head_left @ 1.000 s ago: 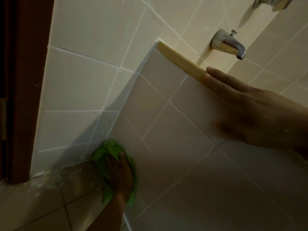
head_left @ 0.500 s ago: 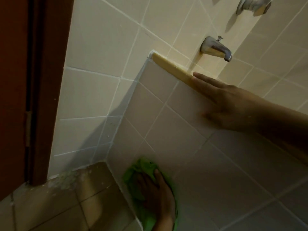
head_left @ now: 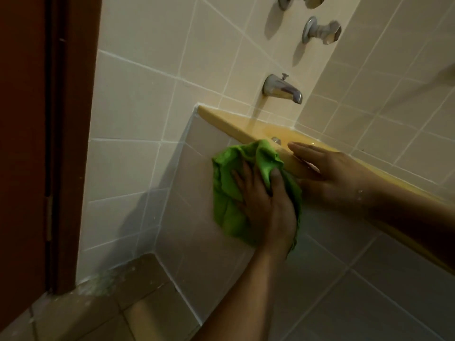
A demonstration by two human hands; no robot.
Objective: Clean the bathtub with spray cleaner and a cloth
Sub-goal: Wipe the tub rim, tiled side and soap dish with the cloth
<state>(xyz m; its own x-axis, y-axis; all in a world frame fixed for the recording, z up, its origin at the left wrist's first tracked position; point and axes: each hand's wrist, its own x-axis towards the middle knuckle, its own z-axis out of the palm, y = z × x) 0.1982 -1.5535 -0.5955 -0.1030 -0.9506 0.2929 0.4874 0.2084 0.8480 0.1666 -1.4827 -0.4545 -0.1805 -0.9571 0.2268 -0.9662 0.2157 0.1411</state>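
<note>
Left hand point(head_left: 266, 207): we see it spread over the green cloth point(head_left: 229, 193), fingers pointing up and to the left. A fold of cloth is bunched between the thumb and forefinger, so the hand grips the cloth and presses it against the tiles.
Green cloth: it is crumpled and bright green, and lies against the upper part of the tiled front panel point(head_left: 197, 230) of the bathtub point(head_left: 229, 124). Its top fold rises to the edge of the yellow rim.
Right hand point(head_left: 332, 178): it comes in from the right and lies on the rim with its fingers straight and close together, pointing left. It holds nothing, and its fingertips are just beside the top of the cloth.
Bathtub: its yellow rim runs from the wall corner down towards the right, and most of the inside is hidden from us.
Small metal fitting point(head_left: 275, 139): it sits just behind the cloth's top fold, and we cannot tell what it is.
Spout point(head_left: 283, 88): it is chrome, fixed to the wall above the end of the tub.
Tap handle point(head_left: 320, 32): it is on the wall above the spout and is blurred.
Wall tiles point(head_left: 138, 107): they are pale with white grout.
Door frame point(head_left: 73, 143): it is dark reddish brown and runs along the left.
Floor point(head_left: 98, 316): it is tiled, with pale specks at the foot of the door frame.
</note>
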